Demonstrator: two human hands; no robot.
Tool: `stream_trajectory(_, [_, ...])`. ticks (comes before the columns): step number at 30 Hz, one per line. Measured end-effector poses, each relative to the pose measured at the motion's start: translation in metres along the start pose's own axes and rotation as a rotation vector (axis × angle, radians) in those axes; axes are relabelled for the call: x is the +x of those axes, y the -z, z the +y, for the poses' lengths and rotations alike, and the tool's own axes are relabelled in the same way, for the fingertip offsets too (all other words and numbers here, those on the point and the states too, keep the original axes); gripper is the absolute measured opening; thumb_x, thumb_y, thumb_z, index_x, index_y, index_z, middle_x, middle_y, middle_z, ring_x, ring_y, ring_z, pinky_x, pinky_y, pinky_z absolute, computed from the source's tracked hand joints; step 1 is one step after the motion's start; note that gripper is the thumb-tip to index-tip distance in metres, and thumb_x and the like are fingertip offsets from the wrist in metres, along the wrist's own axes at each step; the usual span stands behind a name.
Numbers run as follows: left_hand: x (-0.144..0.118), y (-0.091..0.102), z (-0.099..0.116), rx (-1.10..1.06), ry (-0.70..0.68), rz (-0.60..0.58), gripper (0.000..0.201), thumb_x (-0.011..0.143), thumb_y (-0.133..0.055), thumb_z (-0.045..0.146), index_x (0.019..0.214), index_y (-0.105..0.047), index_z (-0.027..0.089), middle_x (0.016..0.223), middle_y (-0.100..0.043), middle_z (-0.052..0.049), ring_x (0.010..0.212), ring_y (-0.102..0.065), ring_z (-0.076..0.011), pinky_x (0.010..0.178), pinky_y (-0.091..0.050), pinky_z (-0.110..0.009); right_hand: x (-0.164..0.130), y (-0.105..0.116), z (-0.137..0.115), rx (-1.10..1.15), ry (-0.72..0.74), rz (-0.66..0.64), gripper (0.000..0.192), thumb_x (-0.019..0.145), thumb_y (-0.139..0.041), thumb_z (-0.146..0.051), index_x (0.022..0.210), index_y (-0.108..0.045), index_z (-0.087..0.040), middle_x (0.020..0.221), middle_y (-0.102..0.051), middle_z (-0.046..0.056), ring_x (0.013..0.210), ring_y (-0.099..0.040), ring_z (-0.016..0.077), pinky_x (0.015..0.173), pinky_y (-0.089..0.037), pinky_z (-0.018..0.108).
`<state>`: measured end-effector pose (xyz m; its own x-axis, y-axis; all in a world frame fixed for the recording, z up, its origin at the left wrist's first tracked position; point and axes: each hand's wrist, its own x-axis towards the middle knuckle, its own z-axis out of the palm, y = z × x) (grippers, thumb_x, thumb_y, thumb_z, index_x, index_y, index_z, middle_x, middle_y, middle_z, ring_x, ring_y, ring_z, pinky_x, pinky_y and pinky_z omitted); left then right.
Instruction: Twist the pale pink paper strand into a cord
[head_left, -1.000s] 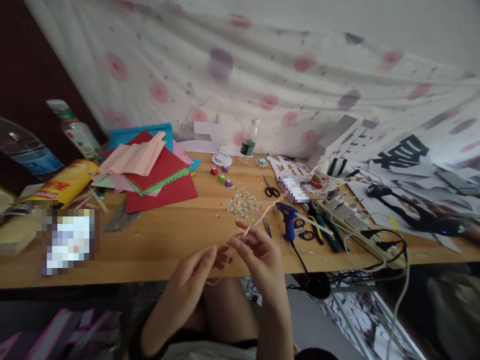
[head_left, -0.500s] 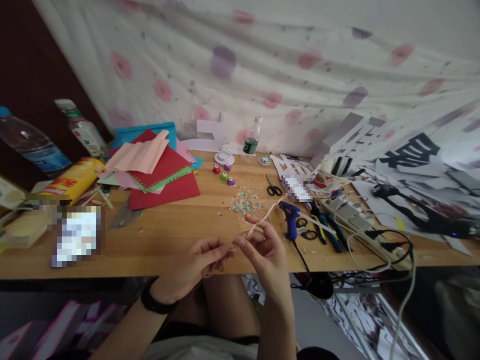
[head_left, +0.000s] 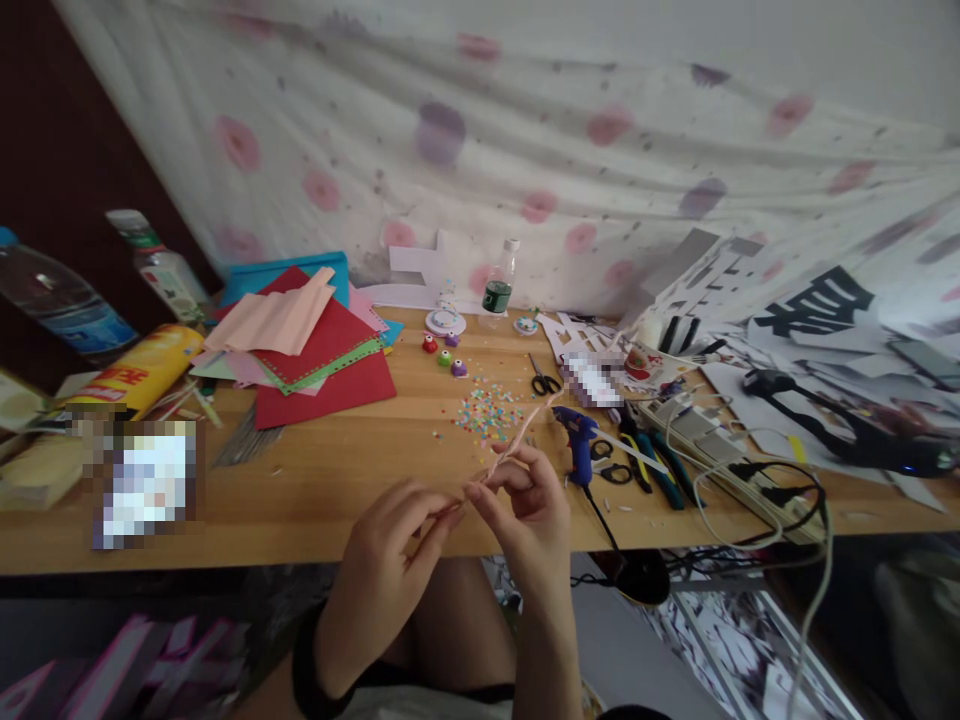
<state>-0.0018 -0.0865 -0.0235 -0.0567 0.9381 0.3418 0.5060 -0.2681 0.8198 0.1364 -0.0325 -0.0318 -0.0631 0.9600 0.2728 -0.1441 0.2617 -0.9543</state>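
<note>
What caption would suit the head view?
Both hands, left hand and right hand, pinch a thin pink paper strip over a cluttered wooden table.

head cam | worn, looks fwd+down | close over hands (head_left: 457, 530) | table (head_left: 337, 480) edge near, wall beyond

two patches are pixelated, one (head_left: 144, 482) near the desk's (head_left: 337, 470) left front edge and one (head_left: 592, 377) toward its back right. the clear bottle (head_left: 52, 305) at the desk's far left is cut by the picture's edge. where the pink strip (head_left: 517, 440) ends between the fingers of both hands cannot be told.
</note>
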Motion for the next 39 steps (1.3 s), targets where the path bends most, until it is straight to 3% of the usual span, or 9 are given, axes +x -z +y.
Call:
stream_trajectory(6, [-0.003, 0.004, 0.007, 0.072, -0.005, 0.001, 0.014, 0.091, -0.055, 0.023, 0.085, -0.068, 0.022, 0.081, -0.071, -0.002, 0.079, -0.065, -0.0161, 0.074, -0.046, -0.026, 0.002, 0.000, 0.000, -0.018, -0.029, 0.026, 0.036, 0.070, -0.082, -0.023, 0.098, -0.060, -0.023, 0.064, -0.068, -0.005, 0.063, -0.062, 0.0148, 0.075, -0.050, 0.033])
stream_trajectory(11, [0.001, 0.005, 0.009, -0.250, 0.279, -0.125, 0.027, 0.089, -0.056, 0.035, 0.068, -0.066, 0.021, 0.064, -0.066, 0.001, 0.063, -0.061, -0.0141, 0.060, -0.045, -0.022, 0.002, 0.006, -0.002, 0.072, -0.105, -0.058, 0.039, 0.071, -0.083, -0.034, 0.103, -0.065, -0.023, 0.070, -0.076, -0.001, 0.072, -0.071, 0.0198, 0.082, -0.052, 0.037])
stream_trajectory(15, [0.001, 0.004, 0.005, -0.377, 0.400, -0.064, 0.023, 0.082, -0.062, 0.037, 0.068, -0.068, 0.020, 0.062, -0.065, 0.001, 0.061, -0.060, -0.0139, 0.058, -0.045, -0.022, 0.001, 0.008, -0.006, 0.123, -0.096, -0.133, 0.032, 0.084, -0.072, -0.038, 0.112, -0.064, -0.025, 0.080, -0.079, 0.001, 0.080, -0.073, 0.0179, 0.078, -0.054, 0.030])
stream_trajectory(23, [0.001, 0.011, 0.001, -0.375, 0.404, 0.008, 0.023, 0.080, -0.063, 0.037, 0.065, -0.066, 0.020, 0.062, -0.064, 0.001, 0.063, -0.059, -0.0139, 0.060, -0.046, -0.022, 0.001, 0.009, -0.005, 0.107, -0.144, -0.052, 0.031, 0.084, -0.073, -0.030, 0.112, -0.063, -0.024, 0.087, -0.080, 0.004, 0.088, -0.073, 0.0189, 0.084, -0.052, 0.032])
stream_trajectory(27, [0.001, 0.013, -0.001, -0.425, 0.405, 0.037, 0.022, 0.079, -0.064, 0.037, 0.066, -0.068, 0.020, 0.061, -0.063, 0.001, 0.063, -0.058, -0.0133, 0.060, -0.045, -0.022, 0.004, 0.017, -0.001, 0.098, -0.098, 0.039, 0.037, 0.074, -0.082, -0.025, 0.108, -0.066, -0.025, 0.094, -0.077, 0.003, 0.087, -0.070, 0.0187, 0.079, -0.054, 0.032])
stream_trajectory(33, [0.001, 0.010, -0.008, -0.494, 0.429, 0.010, 0.023, 0.079, -0.067, 0.041, 0.073, -0.072, 0.020, 0.062, -0.063, 0.002, 0.059, -0.054, -0.0118, 0.055, -0.042, -0.021, 0.004, 0.021, 0.005, 0.053, -0.068, 0.101, 0.029, 0.071, -0.084, -0.023, 0.097, -0.071, -0.025, 0.070, -0.073, -0.002, 0.069, -0.068, 0.0159, 0.074, -0.052, 0.031])
stream_trajectory(36, [0.001, 0.010, -0.008, -0.496, 0.422, 0.010, 0.025, 0.079, -0.068, 0.042, 0.071, -0.072, 0.019, 0.062, -0.064, 0.001, 0.061, -0.055, -0.0123, 0.058, -0.043, -0.022, 0.001, 0.019, 0.005, 0.040, -0.062, 0.087, 0.013, 0.076, -0.080, -0.028, 0.086, -0.073, -0.024, 0.072, -0.074, 0.000, 0.068, -0.068, 0.0158, 0.067, -0.051, 0.028])
stream_trajectory(39, [0.002, 0.010, -0.006, -0.518, 0.431, 0.005, 0.025, 0.079, -0.069, 0.043, 0.072, -0.072, 0.019, 0.063, -0.064, 0.001, 0.062, -0.056, -0.0129, 0.059, -0.044, -0.022, -0.001, 0.015, 0.001, 0.076, -0.019, 0.064, 0.010, 0.086, -0.070, -0.032, 0.091, -0.072, -0.023, 0.064, -0.070, -0.001, 0.057, -0.060, 0.0122, 0.056, -0.044, 0.025])
